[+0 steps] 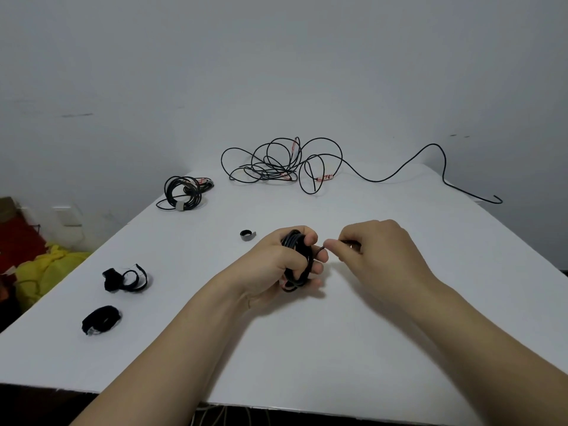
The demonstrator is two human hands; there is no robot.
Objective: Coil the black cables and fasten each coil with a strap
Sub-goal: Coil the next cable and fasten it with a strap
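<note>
Cable coil (296, 262) held over the bench (338, 348) centre; our left hand (273, 267) grips it, fingers curled round the loops. Our right hand (378, 253) pinches the free end (321, 248) just beside the coil. Grey strap (247, 235) lies near, behind the left hand. At left we log a black strap (124, 279) and, nearer us, a second black strap (100, 321); strapped coil (184, 192) and tangled cable (282, 164) toward the far edge.

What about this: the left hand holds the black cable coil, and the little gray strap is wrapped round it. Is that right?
Not quite. The left hand does hold the black cable coil, but the little gray strap is not wrapped round it. It lies curled on the table near that hand, apart from the coil. The head view shows this.
</note>
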